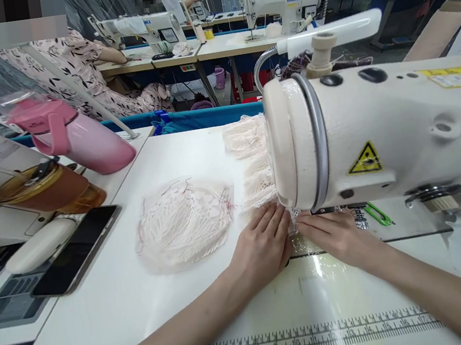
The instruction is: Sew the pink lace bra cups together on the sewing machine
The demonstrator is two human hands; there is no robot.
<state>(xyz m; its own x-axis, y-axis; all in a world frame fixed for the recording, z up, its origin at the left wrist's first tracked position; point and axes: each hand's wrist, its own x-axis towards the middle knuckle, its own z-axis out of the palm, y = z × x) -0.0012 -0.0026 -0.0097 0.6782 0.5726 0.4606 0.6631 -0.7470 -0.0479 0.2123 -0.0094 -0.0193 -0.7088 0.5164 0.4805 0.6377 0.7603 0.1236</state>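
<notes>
The head of the sewing machine (378,130) blocks the needle and most of the lace piece (293,222) under it; only a small pale patch shows between the two hands, at the foot of the machine. The left hand (263,244) lies flat, fingers stretched toward the needle area, pressing on the lace's edge. The right hand (336,235) also lies flat beside it, fingertips at the lace; neither hand closes around anything. Whether the lace runs on behind the machine cannot be told. To the left on the table (115,301) lies a pile of lace pieces (184,224), with more lace (249,153) stacked behind. Further left stand a pink bottle (77,139), a brown cup (52,190) and a phone (77,249). A printed ruler (320,336) runs along the near table edge
</notes>
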